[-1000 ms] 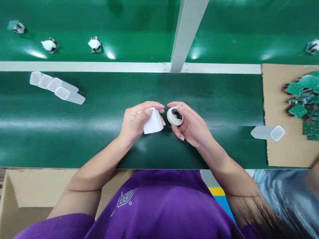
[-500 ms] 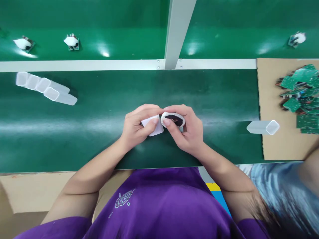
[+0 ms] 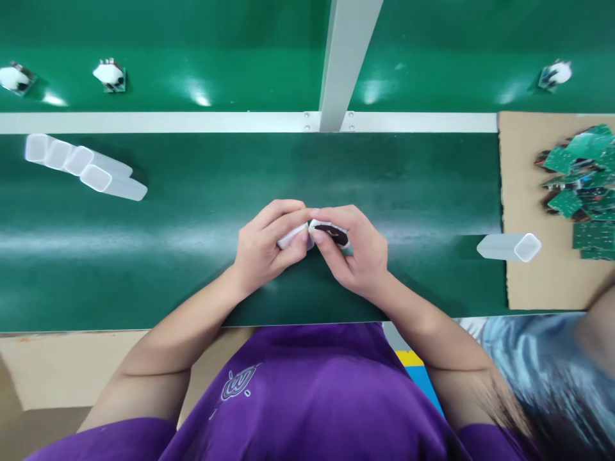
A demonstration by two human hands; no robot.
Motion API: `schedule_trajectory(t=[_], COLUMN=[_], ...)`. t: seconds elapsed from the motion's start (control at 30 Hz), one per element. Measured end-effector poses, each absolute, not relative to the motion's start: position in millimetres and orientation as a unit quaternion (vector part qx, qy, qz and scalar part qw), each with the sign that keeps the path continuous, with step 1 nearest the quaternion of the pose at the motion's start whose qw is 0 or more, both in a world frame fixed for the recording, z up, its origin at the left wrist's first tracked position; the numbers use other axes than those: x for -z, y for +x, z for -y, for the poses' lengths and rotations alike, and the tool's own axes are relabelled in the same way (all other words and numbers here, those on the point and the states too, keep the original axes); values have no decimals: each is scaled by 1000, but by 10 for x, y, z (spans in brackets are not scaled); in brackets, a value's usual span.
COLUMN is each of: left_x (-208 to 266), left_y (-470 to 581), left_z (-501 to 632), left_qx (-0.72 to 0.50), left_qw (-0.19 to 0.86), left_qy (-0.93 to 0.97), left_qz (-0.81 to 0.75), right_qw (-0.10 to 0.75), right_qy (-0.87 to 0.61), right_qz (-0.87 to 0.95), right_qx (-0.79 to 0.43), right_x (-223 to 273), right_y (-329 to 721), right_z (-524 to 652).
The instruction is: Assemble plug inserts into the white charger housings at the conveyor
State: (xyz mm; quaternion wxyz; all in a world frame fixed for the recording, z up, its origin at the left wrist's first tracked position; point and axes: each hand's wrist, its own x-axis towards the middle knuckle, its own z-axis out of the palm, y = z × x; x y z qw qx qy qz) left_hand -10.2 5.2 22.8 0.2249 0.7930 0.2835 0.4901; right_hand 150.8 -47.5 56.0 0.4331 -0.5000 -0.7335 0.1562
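Note:
Above the middle of the green bench, my two hands meet, fingertips touching. My left hand point(image 3: 263, 244) is closed on a smooth white plastic casing point(image 3: 293, 236), mostly covered by the fingers. Between thumb and fingers, my right hand point(image 3: 358, 251) grips a white-rimmed round part with a dark face point(image 3: 336, 234). A sliver of pale green shows beneath this part; its underside is hidden. The casing and the round part sit side by side, very close together; whether they touch, I cannot tell.
Several translucent square tubes point(image 3: 96, 178) lie at the left. Another tube point(image 3: 504, 247) overlaps the cardboard sheet point(image 3: 533, 282) at right, where green circuit boards point(image 3: 589, 186) are piled. Behind a metal rail point(image 3: 192, 121) are white-topped board assemblies point(image 3: 109, 75). A person sits at right.
Both held parts have tilted, showing less of their faces, and my fingers cover more of the casing. The white-topped assemblies behind the rail have shifted left.

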Motion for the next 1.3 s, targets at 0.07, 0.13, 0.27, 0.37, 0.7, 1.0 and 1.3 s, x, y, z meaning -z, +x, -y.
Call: schedule_trajectory(t=[0.07, 0.13, 0.27, 0.37, 0.7, 1.0, 1.3], left_x=[-221, -209, -193, -211, -225, -120, -97], left_y=[-110, -115, -115, -109, -58, -175, -530], left_z=[-50, -49, -49, -43, -141, -539, -891], left_qx=[-480, -469, -466, -478, -440, -466, -449], left_qw=[183, 161, 161, 194, 587, 635, 739], left_qy=[806, 812, 816, 807, 570, 452, 411], left_qz=[-295, -308, -300, -287, -370, -418, -289], right_qw=[435, 436, 445, 459, 430, 342, 308], right_qy=[-497, -497, -488, -474, -580, -670, -665], right_qz=[733, 732, 734, 730, 538, 598, 625], right_qx=[-165, -165, -161, -180, -435, -278, -270], right_x=[-547, -537, -543, -565, -599, -567, -499], right_y=[1504, 1498, 1489, 1492, 1600, 1955, 2008], right_z=[482, 483, 468, 462, 352, 112, 63])
